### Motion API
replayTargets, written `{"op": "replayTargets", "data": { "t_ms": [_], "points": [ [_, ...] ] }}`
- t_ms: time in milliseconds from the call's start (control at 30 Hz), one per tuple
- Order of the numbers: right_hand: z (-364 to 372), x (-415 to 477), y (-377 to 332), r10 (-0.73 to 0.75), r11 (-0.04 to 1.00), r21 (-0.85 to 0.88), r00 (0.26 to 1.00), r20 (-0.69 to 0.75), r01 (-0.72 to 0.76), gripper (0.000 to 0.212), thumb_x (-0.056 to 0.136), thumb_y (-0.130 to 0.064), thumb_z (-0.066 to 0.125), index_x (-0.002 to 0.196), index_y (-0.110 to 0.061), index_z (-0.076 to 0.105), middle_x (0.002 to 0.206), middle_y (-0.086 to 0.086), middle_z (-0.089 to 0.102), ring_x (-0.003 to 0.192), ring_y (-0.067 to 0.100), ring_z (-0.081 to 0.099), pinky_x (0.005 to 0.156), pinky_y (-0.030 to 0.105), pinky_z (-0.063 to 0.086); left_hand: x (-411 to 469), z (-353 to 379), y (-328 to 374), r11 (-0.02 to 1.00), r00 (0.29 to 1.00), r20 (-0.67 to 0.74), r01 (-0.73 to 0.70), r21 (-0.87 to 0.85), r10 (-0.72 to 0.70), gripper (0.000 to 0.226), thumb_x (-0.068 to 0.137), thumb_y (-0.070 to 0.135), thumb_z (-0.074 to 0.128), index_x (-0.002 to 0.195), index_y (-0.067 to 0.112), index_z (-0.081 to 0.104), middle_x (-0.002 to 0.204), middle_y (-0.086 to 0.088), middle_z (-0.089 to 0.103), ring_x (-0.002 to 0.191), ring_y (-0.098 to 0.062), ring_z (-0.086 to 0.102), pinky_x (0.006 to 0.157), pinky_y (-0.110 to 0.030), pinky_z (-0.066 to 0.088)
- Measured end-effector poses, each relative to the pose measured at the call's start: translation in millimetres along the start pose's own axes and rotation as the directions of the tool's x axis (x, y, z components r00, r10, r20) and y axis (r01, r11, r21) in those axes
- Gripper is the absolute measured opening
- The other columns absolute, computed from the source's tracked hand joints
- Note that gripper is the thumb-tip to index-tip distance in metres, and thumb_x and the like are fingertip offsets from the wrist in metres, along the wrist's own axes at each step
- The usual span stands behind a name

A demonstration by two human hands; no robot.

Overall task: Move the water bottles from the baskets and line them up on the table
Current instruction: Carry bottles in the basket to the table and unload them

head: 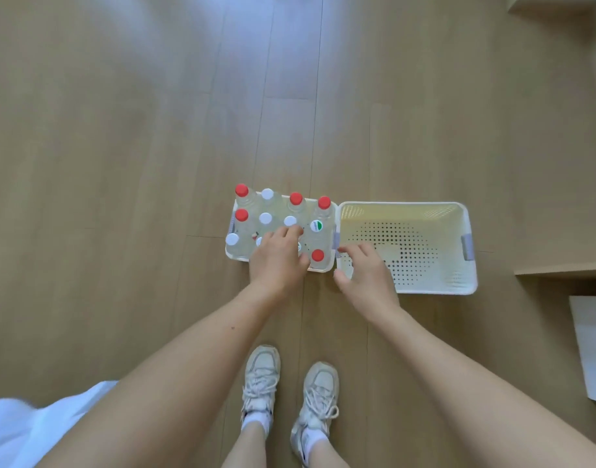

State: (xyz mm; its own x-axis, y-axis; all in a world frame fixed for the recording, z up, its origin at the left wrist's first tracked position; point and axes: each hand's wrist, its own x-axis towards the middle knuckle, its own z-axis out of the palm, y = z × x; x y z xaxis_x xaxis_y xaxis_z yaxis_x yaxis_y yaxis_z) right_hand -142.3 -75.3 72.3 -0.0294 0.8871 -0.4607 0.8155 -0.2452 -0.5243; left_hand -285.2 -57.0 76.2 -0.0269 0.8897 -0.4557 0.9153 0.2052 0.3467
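A white plastic basket (236, 257) sits on the light wooden floor (120, 163). It is full of clear plastic water bottles (295, 201) standing up, with red or white caps. Just right of it is an empty white basket with holes (435, 292). The left hand (278, 258) rests on bottles at the full basket's near side, and I cannot tell if its bent fingers grip one. The right hand (365, 275) is just right of the full basket, its fingers loose and spread.

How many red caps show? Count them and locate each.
5 red caps, all in the full basket: three in the far row, one in the second row left, one at near right corner. Left hand may hide more.
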Motion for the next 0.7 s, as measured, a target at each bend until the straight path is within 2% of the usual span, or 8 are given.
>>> {"op": "replayTargets", "data": {
  "t_ms": [133, 267, 367, 433, 533, 700],
  "points": [
    [67.7, 72.9, 29.1, -0.005, 1.0, -0.004, 0.999, -0.036, 0.005, 0.048, 0.088, -0.018, 0.054, 0.135, -0.02, 0.041, 0.132, 0.0, 0.041, 0.107, 0.021, 0.052, 0.085, 0.031, 0.043, 70.1, 71.2, -39.0, 0.987, 0.99, 0.12, -0.095, 0.127, 0.08, 0.046, 0.086, 0.027, 0.056, 0.127, 0.015, 0.042, 0.129, -0.002, 0.047, 0.116, -0.025, 0.044, 0.087, -0.036, 0.043],
    [121.9, 133.9, 45.4, -0.001, 0.999, -0.033, 1.0, -0.019, 0.001, 0.063, 0.083, -0.014, 0.056, 0.139, -0.03, 0.031, 0.137, -0.003, 0.033, 0.109, 0.023, 0.05, 0.078, 0.03, 0.041, 120.0, 126.5, -71.2, 0.969, 0.965, 0.223, -0.177, 0.174, 0.137, 0.054, 0.083, 0.028, 0.062, 0.13, 0.015, 0.039, 0.128, -0.004, 0.046, 0.115, -0.028, 0.046, 0.086, -0.039, 0.045],
    [141.3, 165.5, 53.2, -0.019, 0.993, -0.114, 1.0, 0.015, 0.021, 0.067, 0.084, -0.015, 0.057, 0.141, -0.031, 0.027, 0.143, -0.003, 0.027, 0.119, 0.024, 0.045, 0.087, 0.034, 0.041, 143.3, 145.3, -87.4, 0.961, 0.962, 0.226, -0.197, 0.193, 0.152, 0.048, 0.083, 0.02, 0.061, 0.127, 0.016, 0.042, 0.121, -0.006, 0.05, 0.109, -0.029, 0.053, 0.076, -0.036, 0.044],
    [145.4, 179.9, 53.5, -0.021, 0.994, -0.108, 1.0, 0.008, 0.022, 0.056, 0.085, -0.015, 0.057, 0.136, -0.027, 0.036, 0.138, 0.0, 0.035, 0.111, 0.024, 0.048, 0.086, 0.033, 0.041, 151.6, 148.1, -92.9, 0.952, 0.959, 0.212, -0.232, 0.199, 0.189, 0.045, 0.082, 0.018, 0.063, 0.123, 0.016, 0.046, 0.115, -0.007, 0.051, 0.102, -0.031, 0.056, 0.073, -0.035, 0.043],
    [142.0, 186.4, 48.7, -0.036, 0.998, -0.054, 0.999, -0.04, 0.034, 0.029, 0.085, -0.009, 0.054, 0.113, -0.015, 0.052, 0.114, 0.006, 0.045, 0.087, 0.023, 0.048, 0.072, 0.028, 0.035, 152.3, 140.9, -92.9, 0.95, 0.943, 0.205, -0.29, 0.116, 0.263, 0.036, 0.08, 0.009, 0.061, 0.115, 0.015, 0.052, 0.111, -0.009, 0.048, 0.096, -0.033, 0.056, 0.072, -0.035, 0.044],
    [99.1, 145.8, 31.1, -0.028, 0.999, -0.025, 0.996, -0.09, 0.026, 0.021, 0.085, -0.011, 0.054, 0.106, -0.012, 0.054, 0.102, 0.004, 0.041, 0.078, 0.023, 0.048, 0.068, 0.027, 0.033, 124.1, 88.8, -84.0, 0.965, 0.947, 0.209, -0.257, 0.044, 0.243, 0.03, 0.078, 0.004, 0.062, 0.106, 0.012, 0.057, 0.109, -0.007, 0.049, 0.095, -0.032, 0.055, 0.079, -0.037, 0.048]
  ]
}}
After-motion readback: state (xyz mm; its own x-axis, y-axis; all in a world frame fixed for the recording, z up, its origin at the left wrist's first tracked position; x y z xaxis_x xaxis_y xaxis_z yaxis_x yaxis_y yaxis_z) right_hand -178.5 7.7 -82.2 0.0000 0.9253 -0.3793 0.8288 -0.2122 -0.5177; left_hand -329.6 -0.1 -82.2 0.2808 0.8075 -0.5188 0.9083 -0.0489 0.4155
